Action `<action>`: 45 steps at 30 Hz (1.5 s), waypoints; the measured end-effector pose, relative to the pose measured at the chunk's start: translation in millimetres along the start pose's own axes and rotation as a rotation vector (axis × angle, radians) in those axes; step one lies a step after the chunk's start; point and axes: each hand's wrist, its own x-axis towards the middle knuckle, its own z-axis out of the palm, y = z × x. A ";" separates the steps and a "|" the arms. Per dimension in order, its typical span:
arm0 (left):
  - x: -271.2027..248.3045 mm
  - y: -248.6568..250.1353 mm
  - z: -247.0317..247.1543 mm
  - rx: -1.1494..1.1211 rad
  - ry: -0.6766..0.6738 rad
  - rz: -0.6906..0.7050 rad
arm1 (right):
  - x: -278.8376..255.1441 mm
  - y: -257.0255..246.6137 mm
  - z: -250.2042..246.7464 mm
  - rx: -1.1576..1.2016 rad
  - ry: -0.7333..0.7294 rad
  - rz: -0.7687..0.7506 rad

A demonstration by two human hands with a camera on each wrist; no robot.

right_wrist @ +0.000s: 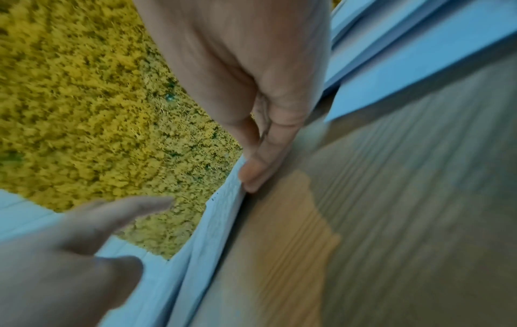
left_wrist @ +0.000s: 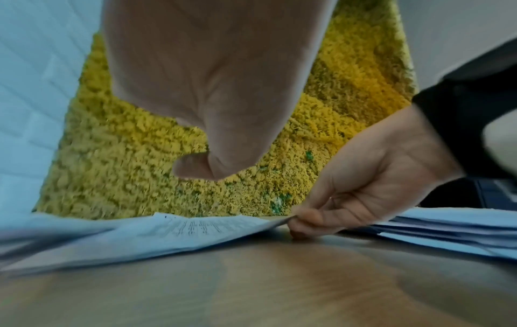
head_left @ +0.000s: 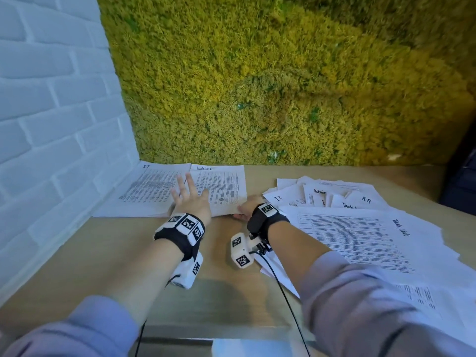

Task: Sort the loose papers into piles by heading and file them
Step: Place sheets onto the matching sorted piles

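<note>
Two sorted piles lie at the back left of the wooden table (head_left: pixel 108 253): one headed "IT" (head_left: pixel 152 188), one headed "Task list" (head_left: pixel 222 186). My left hand (head_left: pixel 189 194) is open with spread fingers over the seam between them; whether it touches the paper I cannot tell. My right hand (head_left: pixel 243 211) pinches the near right corner of the top Task list sheet (left_wrist: pixel 173 230), lifting that corner slightly off the table. In the left wrist view the right hand (left_wrist: pixel 360 177) shows thumb and finger closed on the corner. The right wrist view shows the right hand's fingertips (right_wrist: pixel 256 172) on the paper's edge.
A loose heap of unsorted papers (head_left: pixel 332 195) with headings such as IT, Admin and Task list covers the right of the table. A large Task list sheet (head_left: pixel 360 238) lies on top nearest me. A white brick wall (head_left: pixel 51 124) stands left, a moss wall (head_left: pixel 283 86) behind.
</note>
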 end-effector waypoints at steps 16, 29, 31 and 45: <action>-29.4 81.4 -43.5 -0.214 -0.404 0.399 | -124.5 23.5 -258.1 -1.148 0.397 0.253; -63.2 184.4 -65.3 -0.362 -0.211 0.521 | -156.1 41.4 -301.9 -0.864 0.506 -0.128; -62.2 181.0 -74.6 -0.498 -0.133 0.557 | -167.9 21.2 -293.9 -0.808 0.365 -0.282; -19.9 111.5 9.1 -1.833 -0.617 -0.251 | -174.4 7.0 -226.9 -1.167 -0.067 0.014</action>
